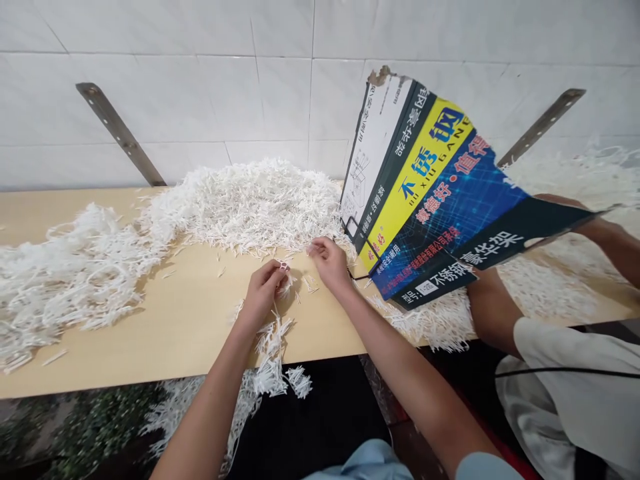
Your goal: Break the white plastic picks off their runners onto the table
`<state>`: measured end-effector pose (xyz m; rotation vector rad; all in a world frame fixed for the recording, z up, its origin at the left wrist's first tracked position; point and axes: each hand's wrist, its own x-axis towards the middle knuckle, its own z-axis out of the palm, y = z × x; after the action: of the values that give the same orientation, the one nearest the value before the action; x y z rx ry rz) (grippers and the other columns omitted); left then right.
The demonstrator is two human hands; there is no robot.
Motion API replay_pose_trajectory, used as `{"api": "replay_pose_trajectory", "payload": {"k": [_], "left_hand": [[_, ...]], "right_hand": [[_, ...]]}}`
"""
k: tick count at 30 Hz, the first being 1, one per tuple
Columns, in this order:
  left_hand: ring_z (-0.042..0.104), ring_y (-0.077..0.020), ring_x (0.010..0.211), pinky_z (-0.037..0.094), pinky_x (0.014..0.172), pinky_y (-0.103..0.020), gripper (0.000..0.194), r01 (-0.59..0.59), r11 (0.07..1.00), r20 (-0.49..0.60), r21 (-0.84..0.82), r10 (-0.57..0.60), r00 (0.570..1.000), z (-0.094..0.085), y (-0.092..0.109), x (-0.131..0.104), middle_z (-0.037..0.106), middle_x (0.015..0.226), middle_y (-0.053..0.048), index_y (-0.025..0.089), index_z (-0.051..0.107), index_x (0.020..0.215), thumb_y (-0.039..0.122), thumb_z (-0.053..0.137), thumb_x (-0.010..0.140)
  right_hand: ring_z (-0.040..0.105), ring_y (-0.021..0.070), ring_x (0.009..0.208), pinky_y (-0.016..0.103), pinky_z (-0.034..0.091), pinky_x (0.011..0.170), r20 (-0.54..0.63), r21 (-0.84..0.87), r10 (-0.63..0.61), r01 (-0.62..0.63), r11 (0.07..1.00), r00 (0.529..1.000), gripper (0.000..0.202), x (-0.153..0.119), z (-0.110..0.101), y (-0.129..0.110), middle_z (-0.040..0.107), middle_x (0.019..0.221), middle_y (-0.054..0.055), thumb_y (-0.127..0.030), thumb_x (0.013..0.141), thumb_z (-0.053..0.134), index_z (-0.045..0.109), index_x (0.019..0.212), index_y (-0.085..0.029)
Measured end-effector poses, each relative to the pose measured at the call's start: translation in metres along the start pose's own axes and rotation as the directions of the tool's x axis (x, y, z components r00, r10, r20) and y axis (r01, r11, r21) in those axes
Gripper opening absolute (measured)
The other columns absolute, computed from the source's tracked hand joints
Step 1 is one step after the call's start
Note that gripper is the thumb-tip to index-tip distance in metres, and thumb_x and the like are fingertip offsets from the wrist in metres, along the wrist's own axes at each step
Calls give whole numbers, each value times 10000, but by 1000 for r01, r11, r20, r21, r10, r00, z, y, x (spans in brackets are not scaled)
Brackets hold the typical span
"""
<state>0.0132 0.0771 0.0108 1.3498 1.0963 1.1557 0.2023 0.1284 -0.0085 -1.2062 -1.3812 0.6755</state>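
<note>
My left hand (263,285) is closed in a pinch on a strand of small white strips (274,340). That strand hangs from the fingers over the table's front edge, and a small looped white end shows at the fingertips. Just to the right, my right hand (329,263) hovers over the table with curled fingers; whatever may be between its fingertips is too small to make out. Between the hands lie a few loose white strips (310,285). A large heap of the same strips (260,207) rises behind both hands.
Tangled white strands (60,280) cover the table's left side. A printed cardboard sheet (425,193) stands on the wooden table (180,347) at right, partly hiding a co-worker's arm (493,310). Metal brackets (120,133) run to the tiled wall. More strands (245,400) hang below the front edge.
</note>
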Motion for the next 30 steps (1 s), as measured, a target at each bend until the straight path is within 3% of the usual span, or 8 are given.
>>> {"api": "replay_pose_trajectory", "payload": {"k": [3, 8, 13, 16, 20, 25, 28, 30], "left_hand": [[541, -116, 603, 429, 607, -252, 201, -34, 990, -3, -135, 34, 999, 1, 3, 1, 606, 757, 18, 211, 556, 879, 352, 693, 841], [595, -140, 609, 469, 655, -269, 180, -33, 984, 54, -177, 43, 998, -1, 4, 1, 594, 648, 47, 221, 537, 940, 258, 679, 836], [615, -144, 648, 491, 670, -286, 183, -40, 981, 94, -192, 59, 994, -1, 6, 0, 631, 754, 10, 197, 572, 903, 296, 707, 828], [605, -130, 639, 482, 658, -272, 216, -25, 985, 38, -169, 32, 999, -1, 4, 1, 624, 776, 15, 200, 565, 900, 297, 731, 802], [550, -98, 580, 425, 570, -220, 251, 16, 995, -46, -100, -21, 999, 1, 0, 2, 570, 729, 39, 208, 566, 978, 304, 720, 806], [526, -61, 524, 420, 512, -211, 690, -19, 999, -122, -32, 15, 992, 2, -1, 3, 622, 1029, 1, 304, 436, 1369, 300, 756, 758], [482, -83, 525, 358, 508, -209, 425, 18, 995, -37, 93, -15, 999, 1, -2, 2, 597, 791, 27, 234, 603, 1219, 291, 674, 803], [432, -98, 514, 307, 503, -220, 268, 67, 988, -56, 139, -60, 997, 1, -2, 2, 520, 633, 49, 201, 662, 1061, 321, 650, 822]], "right_hand": [[653, 188, 872, 289, 510, 745, 120, -18, -69, 72, 997, 990, 336, -6, 3, -12, 724, 1135, 86, -330, 922, 626, 688, 1232, -217], [663, 234, 1148, 350, 482, 1003, 330, 99, -156, 130, 987, 931, 305, -8, -2, -24, 744, 1192, 85, -353, 992, 537, 742, 1165, -208], [694, 207, 966, 295, 506, 828, 570, 96, -135, 97, 991, 811, 285, -9, -4, -27, 766, 1116, 57, -327, 922, 651, 760, 1156, -207], [633, 161, 716, 262, 461, 660, 497, 81, -61, 24, 996, 865, 216, -10, -1, -23, 741, 846, 33, -369, 872, 705, 772, 935, -173], [536, 134, 587, 255, 404, 575, 379, 140, -9, -47, 989, 925, 360, -9, 4, -17, 621, 636, 4, -504, 883, 676, 683, 744, -172], [410, 109, 528, 252, 321, 517, 351, 111, 10, -52, 992, 936, 477, -9, 5, -18, 485, 555, -34, -604, 894, 622, 611, 671, -182], [419, 112, 565, 252, 315, 529, 336, 109, 7, -46, 993, 942, 455, -10, 5, -19, 504, 596, -29, -590, 893, 624, 640, 710, -173], [423, 113, 570, 254, 313, 534, 327, 108, 10, -48, 993, 945, 424, -10, 5, -18, 513, 605, -27, -558, 898, 625, 654, 732, -169]]}}
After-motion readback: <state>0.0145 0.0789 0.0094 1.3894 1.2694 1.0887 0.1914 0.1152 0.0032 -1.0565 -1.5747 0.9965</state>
